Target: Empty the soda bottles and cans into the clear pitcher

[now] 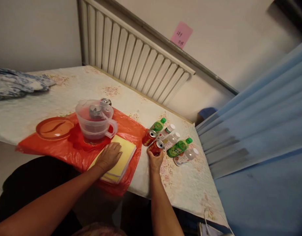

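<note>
My left hand (109,158) lies flat on a yellow stack with white edges (127,151); I cannot tell whether it is cloth or paper. With thumb and fingers around its lower part, my right hand (156,160) grips a red drink can (156,147) standing on the table. Just behind it is a second red can (149,137). To the left of the yellow stack, a clear plastic measuring jug (95,126) rests over a red scalloped dish (75,139). A grey can shape (94,111) shows at the jug.
Several drink bottles, including a green one (178,148), stand right of the cans. A red plastic sheet (52,147) covers part of the flowered tablecloth (190,190), with an orange round lid (54,128) on it. Behind are a silver-topped can (107,101) and a radiator (131,55).
</note>
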A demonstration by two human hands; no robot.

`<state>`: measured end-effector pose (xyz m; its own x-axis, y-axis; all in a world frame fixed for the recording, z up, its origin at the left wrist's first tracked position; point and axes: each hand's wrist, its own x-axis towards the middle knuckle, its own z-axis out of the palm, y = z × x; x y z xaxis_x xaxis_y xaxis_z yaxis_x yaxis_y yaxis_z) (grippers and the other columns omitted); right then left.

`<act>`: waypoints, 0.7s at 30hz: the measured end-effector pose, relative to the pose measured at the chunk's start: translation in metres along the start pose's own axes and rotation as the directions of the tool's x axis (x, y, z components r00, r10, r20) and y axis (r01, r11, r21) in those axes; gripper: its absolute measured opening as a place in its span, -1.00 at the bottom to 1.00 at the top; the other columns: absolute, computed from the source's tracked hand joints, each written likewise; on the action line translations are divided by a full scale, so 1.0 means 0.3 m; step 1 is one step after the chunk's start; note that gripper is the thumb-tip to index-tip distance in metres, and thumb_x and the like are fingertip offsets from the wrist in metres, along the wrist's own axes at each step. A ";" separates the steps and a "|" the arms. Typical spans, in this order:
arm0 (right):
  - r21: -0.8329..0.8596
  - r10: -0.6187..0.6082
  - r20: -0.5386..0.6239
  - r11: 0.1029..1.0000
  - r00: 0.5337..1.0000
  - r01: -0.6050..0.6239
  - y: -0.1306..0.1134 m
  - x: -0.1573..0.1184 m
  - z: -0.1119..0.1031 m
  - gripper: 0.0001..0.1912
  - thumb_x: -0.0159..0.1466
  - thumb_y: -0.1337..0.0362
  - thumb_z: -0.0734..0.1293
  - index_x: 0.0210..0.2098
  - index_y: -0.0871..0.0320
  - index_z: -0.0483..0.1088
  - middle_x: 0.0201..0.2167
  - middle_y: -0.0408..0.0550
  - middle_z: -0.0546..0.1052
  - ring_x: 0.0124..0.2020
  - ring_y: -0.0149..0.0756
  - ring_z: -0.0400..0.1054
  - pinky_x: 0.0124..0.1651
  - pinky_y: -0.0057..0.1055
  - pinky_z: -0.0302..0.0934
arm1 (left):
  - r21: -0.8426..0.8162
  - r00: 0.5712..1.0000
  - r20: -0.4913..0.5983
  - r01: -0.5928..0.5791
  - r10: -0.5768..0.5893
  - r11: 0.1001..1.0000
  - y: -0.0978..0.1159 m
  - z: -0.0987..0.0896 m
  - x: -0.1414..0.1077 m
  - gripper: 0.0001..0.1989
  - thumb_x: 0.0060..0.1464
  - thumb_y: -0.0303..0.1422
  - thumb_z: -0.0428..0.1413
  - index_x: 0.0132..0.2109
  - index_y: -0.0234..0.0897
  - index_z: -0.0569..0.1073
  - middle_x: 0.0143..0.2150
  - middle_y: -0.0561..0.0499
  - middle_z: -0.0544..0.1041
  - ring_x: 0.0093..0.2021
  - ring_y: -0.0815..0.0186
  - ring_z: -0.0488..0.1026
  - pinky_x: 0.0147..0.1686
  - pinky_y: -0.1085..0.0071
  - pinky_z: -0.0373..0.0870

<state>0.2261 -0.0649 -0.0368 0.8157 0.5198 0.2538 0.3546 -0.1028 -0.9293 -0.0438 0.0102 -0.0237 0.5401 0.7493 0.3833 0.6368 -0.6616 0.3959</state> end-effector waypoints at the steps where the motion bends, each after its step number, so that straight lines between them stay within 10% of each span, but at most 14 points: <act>1: -0.004 -0.002 -0.006 1.000 1.000 0.002 0.003 -0.001 0.002 -0.39 -0.13 0.08 0.53 -0.13 0.21 0.43 -0.10 0.11 0.49 -0.09 -0.07 0.37 0.01 -0.17 0.31 | -0.004 1.000 -0.002 0.001 -0.001 1.000 0.000 0.000 0.000 -0.81 0.27 -0.34 -0.02 -0.08 -0.25 0.46 0.01 -0.22 0.52 0.09 -0.01 0.39 0.07 0.05 0.32; 21: 0.052 -0.108 0.020 0.993 0.994 0.107 0.071 0.023 0.027 -0.19 0.06 0.11 0.37 0.26 0.30 0.23 0.17 0.24 0.39 0.14 -0.07 0.36 0.17 -0.17 0.26 | 0.052 1.000 0.012 -0.010 0.010 0.999 -0.012 0.010 0.001 -0.77 0.30 -0.32 -0.03 -0.05 -0.29 0.47 0.06 -0.25 0.51 0.13 -0.03 0.38 0.09 0.04 0.32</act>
<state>0.2355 -0.0567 -0.0571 0.7632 0.5451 0.3470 0.4153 -0.0026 -0.9097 -0.0441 0.0129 -0.0274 0.5528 0.7431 0.3770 0.6591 -0.6668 0.3478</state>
